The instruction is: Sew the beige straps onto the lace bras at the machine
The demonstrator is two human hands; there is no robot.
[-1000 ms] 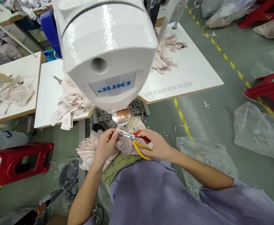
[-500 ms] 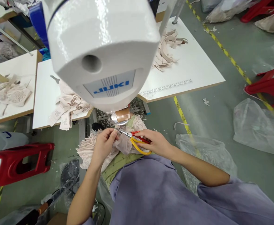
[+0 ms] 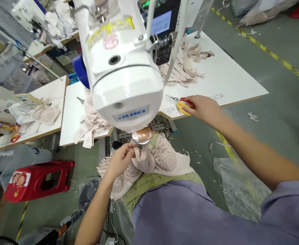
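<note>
My left hand [image 3: 122,158] pinches the edge of a beige lace garment [image 3: 162,158] that lies on my lap, right under the foot of the white Juki sewing machine [image 3: 125,81]. My right hand [image 3: 203,108] is stretched out to the white table [image 3: 231,81] on the right and grips scissors with red and yellow handles [image 3: 181,102], their blades pointing left over the table edge. A pile of beige straps [image 3: 186,64] lies on that table behind the scissors.
A heap of beige pieces with labels [image 3: 90,120] sits on the table left of the machine. A red plastic stool [image 3: 37,178] stands on the floor at left. Clear plastic bags [image 3: 238,189] lie on the floor at right, by a yellow floor line [image 3: 274,56].
My right hand has carried the scissors away from the lace on my lap up to the table on the right. My left hand stays on the fabric. The view has tilted up.
</note>
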